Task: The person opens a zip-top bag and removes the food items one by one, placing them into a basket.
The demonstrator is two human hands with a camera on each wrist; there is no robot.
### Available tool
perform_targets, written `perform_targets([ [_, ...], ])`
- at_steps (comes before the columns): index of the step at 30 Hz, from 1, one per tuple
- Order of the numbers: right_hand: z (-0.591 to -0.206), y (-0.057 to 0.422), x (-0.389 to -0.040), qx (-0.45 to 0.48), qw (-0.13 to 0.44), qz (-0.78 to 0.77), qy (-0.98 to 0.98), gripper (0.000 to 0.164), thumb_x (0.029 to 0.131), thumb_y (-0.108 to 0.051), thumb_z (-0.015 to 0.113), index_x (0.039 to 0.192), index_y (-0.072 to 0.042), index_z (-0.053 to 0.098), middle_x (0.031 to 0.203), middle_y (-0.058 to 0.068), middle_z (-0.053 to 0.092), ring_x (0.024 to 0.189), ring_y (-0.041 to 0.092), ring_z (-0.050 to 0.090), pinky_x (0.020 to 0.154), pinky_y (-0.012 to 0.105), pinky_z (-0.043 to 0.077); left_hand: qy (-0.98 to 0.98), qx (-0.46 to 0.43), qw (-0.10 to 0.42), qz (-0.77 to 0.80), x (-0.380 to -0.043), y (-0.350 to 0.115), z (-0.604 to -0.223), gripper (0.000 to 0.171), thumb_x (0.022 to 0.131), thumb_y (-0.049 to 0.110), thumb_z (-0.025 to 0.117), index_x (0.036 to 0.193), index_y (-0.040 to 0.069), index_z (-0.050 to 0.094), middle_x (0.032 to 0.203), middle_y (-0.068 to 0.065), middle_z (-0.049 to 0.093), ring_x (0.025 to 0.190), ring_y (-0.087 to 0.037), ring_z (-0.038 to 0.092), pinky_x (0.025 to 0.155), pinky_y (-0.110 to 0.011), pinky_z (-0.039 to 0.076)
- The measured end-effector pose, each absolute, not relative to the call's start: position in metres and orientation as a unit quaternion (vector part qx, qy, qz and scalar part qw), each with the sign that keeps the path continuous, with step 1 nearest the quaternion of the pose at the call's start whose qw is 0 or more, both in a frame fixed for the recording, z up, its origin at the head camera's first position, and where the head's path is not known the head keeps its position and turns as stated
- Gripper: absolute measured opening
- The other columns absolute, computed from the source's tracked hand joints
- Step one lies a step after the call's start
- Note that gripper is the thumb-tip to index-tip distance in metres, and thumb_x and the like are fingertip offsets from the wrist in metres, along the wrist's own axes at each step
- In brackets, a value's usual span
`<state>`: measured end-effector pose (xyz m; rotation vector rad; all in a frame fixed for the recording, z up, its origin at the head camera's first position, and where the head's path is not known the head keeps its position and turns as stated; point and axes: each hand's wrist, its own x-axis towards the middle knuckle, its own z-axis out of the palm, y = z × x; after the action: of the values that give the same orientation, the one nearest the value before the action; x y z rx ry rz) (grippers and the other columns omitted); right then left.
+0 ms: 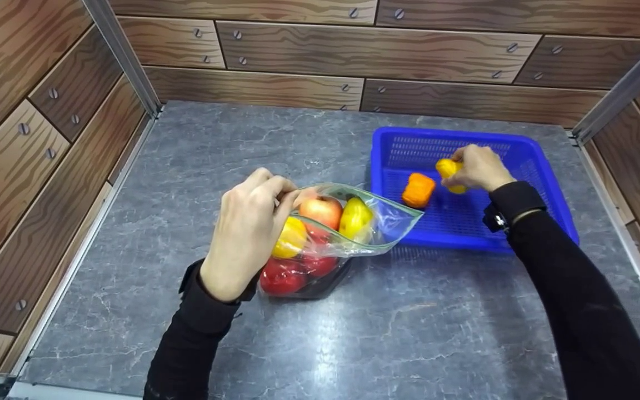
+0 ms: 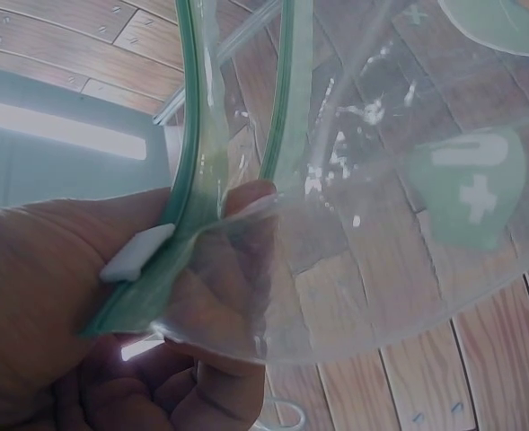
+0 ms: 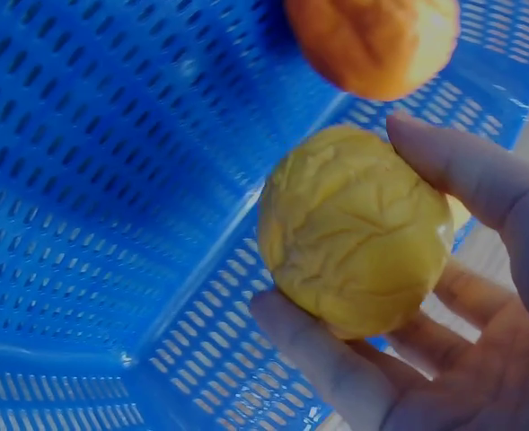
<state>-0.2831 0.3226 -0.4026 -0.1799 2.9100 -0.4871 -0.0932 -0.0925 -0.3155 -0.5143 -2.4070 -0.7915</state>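
My left hand [image 1: 248, 230] pinches the rim of a clear zip bag [image 1: 373, 244] at its left corner. Between thumb and fingers, the left wrist view has the green zip strip [image 2: 190, 117] and a small white slider [image 2: 138, 253]. The bag's mouth gapes; inside sit a red-yellow apple [image 1: 320, 211], a yellow-green fruit [image 1: 355, 216], a yellow fruit [image 1: 291, 238] and red fruit [image 1: 282, 276]. Over at the blue basket [image 1: 545, 166], my right hand [image 1: 484, 168] grips a wrinkled yellow fruit [image 3: 358, 233], thumb and fingers on opposite sides.
An orange, wrinkled fruit [image 1: 418, 190] lies in the basket, left of my right hand. The bag's right corner overlaps the basket's near left rim in the head view. Wood-patterned walls [image 1: 298, 50] enclose the grey marbled table [image 1: 131, 266] at the back and sides.
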Motion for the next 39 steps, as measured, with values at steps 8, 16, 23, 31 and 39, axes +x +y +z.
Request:
perform_targets([
  [8,-0.417,0.321,-0.286,-0.063,0.133,-0.136,0.98,0.06,0.081,-0.023,0.085,0.126,0.013,0.067,0.115,0.034,0.071,0.104,0.049,0.062,0.089,0.055,0.051,-0.895,-0.191,0.272,-0.298,-0.092,-0.092,-0.315,0.007,0.094,0.007,0.079,0.09,0.002,0.079,0.081,-0.01,0.068,0.069,-0.021,0.064,0.063,-0.03,0.056],
  [16,-0.424,0.326,-0.287,-0.069,0.157,-0.117,0.978,0.063,0.085,-0.028,0.083,0.128,0.015,0.065,0.118,0.035,0.07,0.107,0.049,0.062,0.095,0.059,0.052,-0.893,-0.194,0.275,-0.298,-0.093,-0.092,-0.317,0.008,0.095,0.007,0.078,0.09,0.002,0.078,0.081,-0.01,0.067,0.067,-0.022,0.063,0.061,-0.03,0.054],
  [23,-0.401,0.316,-0.279,-0.086,0.125,-0.127,0.98,0.071,0.086,-0.03,0.084,0.135,0.015,0.06,0.135,0.04,0.062,0.125,0.06,0.056,0.107,0.068,0.046,-0.894,-0.193,0.273,-0.298,-0.093,-0.092,-0.315,0.008,0.095,0.007,0.078,0.09,0.001,0.078,0.08,-0.01,0.067,0.068,-0.021,0.063,0.062,-0.03,0.054],
  [31,-0.349,0.274,-0.238,-0.145,0.003,-0.178,0.973,0.055,0.089,-0.029,0.084,0.13,0.005,0.067,0.127,0.032,0.071,0.116,0.052,0.067,0.099,0.066,0.052,-0.895,-0.191,0.27,-0.298,-0.092,-0.092,-0.315,0.008,0.095,0.007,0.078,0.091,0.001,0.078,0.08,-0.01,0.067,0.068,-0.021,0.064,0.062,-0.03,0.054],
  [39,-0.299,0.221,-0.168,-0.249,-0.171,-0.218,0.928,0.033,0.088,-0.018,0.088,0.113,-0.001,0.075,0.097,0.018,0.079,0.079,0.031,0.073,0.071,0.045,0.058,-0.896,-0.19,0.272,-0.297,-0.093,-0.092,-0.316,0.008,0.095,0.007,0.078,0.09,0.0,0.078,0.08,-0.011,0.067,0.068,-0.021,0.063,0.061,-0.03,0.053],
])
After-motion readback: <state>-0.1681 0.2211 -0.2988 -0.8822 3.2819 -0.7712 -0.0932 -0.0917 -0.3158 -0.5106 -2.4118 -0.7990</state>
